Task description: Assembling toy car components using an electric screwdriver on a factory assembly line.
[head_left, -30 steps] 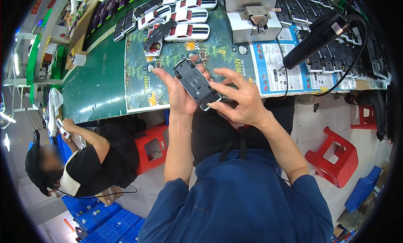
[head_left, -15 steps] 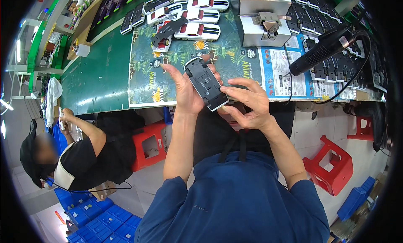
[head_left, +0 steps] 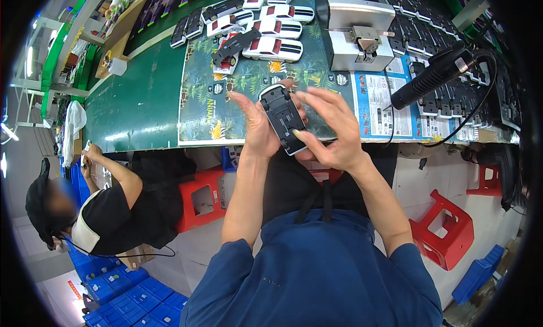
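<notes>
Your long green workbench (head_left: 136,112) is spanning the upper view; stacked blue plastic crates (head_left: 141,293) are standing at lower left, their contents not showing clearly. A silver box-shaped metal fixture (head_left: 342,50) is sitting beyond your hands, with white, dark-striped toy cars (head_left: 277,28) lying to its left. Your right hand (head_left: 336,129) is staying part-open, fingers spread and lightly bent, thumb pressing near the lower end; whether its other fingertips are touching is unclear. Your left hand (head_left: 259,126) is cradling the piece, fingers curling beneath, thumb standing out free. That piece, a white-bodied toy car with a black plastic underside (head_left: 283,119), is resting wheels-up between both hands over the bench's near edge, its long axis slanting from upper left to lower right, lying left of the right fingers.
</notes>
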{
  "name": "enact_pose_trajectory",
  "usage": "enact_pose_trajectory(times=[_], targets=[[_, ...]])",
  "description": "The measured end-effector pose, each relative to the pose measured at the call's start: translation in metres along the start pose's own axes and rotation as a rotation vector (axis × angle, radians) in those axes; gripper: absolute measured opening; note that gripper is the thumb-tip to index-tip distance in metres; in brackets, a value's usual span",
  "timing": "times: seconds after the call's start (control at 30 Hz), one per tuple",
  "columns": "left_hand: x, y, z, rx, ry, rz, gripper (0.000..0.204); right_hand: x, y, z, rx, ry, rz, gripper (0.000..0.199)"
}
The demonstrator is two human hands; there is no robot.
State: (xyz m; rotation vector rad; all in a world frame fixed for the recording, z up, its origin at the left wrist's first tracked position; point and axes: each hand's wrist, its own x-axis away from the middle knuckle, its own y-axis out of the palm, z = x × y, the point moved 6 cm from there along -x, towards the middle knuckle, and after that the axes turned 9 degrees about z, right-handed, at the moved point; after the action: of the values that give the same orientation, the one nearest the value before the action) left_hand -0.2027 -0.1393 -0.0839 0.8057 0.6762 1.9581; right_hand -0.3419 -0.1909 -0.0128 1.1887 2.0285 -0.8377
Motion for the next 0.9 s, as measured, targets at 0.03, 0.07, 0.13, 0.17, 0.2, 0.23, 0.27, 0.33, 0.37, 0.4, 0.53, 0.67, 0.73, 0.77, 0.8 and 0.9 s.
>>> enact_pose_trajectory(times=[0.03, 0.07, 0.13, 0.17, 0.2, 0.23, 0.27, 0.33, 0.37, 0.4, 0.53, 0.67, 0.73, 0.77, 0.8, 0.9], targets=[[0.000, -0.002, 0.000, -0.024, 0.018, 0.001, 0.110, -0.007, 0.007, 0.002, 0.013, 0.027, -0.005, 0.059], [-0.001, -0.005, 0.000, -0.047, 0.035, 0.002, 0.110, -0.010, 0.011, 0.003, 0.026, 0.053, -0.010, 0.060], [0.000, -0.008, -0.001, -0.062, 0.058, 0.008, 0.108, -0.002, 0.022, 0.012, 0.039, 0.122, -0.073, 0.059], [0.000, -0.006, -0.001, -0.051, 0.077, 0.042, 0.107, -0.002, 0.025, 0.011, 0.039, 0.070, -0.067, 0.060], [0.000, -0.004, 0.001, -0.037, 0.077, 0.038, 0.105, 0.000, 0.026, 0.012, 0.017, 0.128, -0.067, 0.061], [0.001, -0.002, 0.000, -0.034, 0.080, 0.043, 0.105, 0.002, 0.027, 0.010, 0.014, 0.128, -0.072, 0.061], [0.000, -0.002, 0.000, -0.044, 0.085, 0.092, 0.106, 0.003, 0.028, 0.008, 0.057, 0.094, -0.065, 0.061], [0.001, -0.001, 0.003, -0.037, 0.069, 0.153, 0.106, 0.005, 0.029, 0.002, 0.133, 0.044, -0.056, 0.060], [0.000, -0.006, 0.004, -0.037, 0.068, 0.156, 0.106, 0.007, 0.027, 0.000, 0.132, 0.046, -0.057, 0.060], [-0.001, -0.011, 0.003, -0.038, 0.051, 0.110, 0.107, 0.009, 0.023, -0.002, 0.155, 0.006, -0.074, 0.059], [-0.002, -0.002, 0.000, -0.046, -0.022, -0.030, 0.111, 0.010, 0.006, 0.003, 0.148, -0.017, 0.002, 0.055], [-0.002, -0.003, 0.002, -0.040, 0.009, 0.069, 0.109, -0.009, 0.017, 0.000, 0.171, -0.016, -0.066, 0.050], [-0.003, -0.004, 0.001, -0.041, -0.001, 0.114, 0.109, 0.000, 0.015, 0.003, 0.187, -0.018, -0.104, 0.047], [-0.003, -0.007, 0.002, -0.042, -0.006, 0.158, 0.109, 0.004, 0.013, 0.004, 0.200, -0.024, -0.141, 0.045], [-0.006, -0.009, 0.000, 0.026, -0.051, -0.020, 0.110, 0.007, 0.000, 0.000, 0.191, -0.034, -0.101, 0.039], [-0.007, -0.006, -0.002, 0.016, -0.073, -0.026, 0.115, 0.022, -0.049, 0.006, 0.115, 0.079, 0.095, 0.033]])
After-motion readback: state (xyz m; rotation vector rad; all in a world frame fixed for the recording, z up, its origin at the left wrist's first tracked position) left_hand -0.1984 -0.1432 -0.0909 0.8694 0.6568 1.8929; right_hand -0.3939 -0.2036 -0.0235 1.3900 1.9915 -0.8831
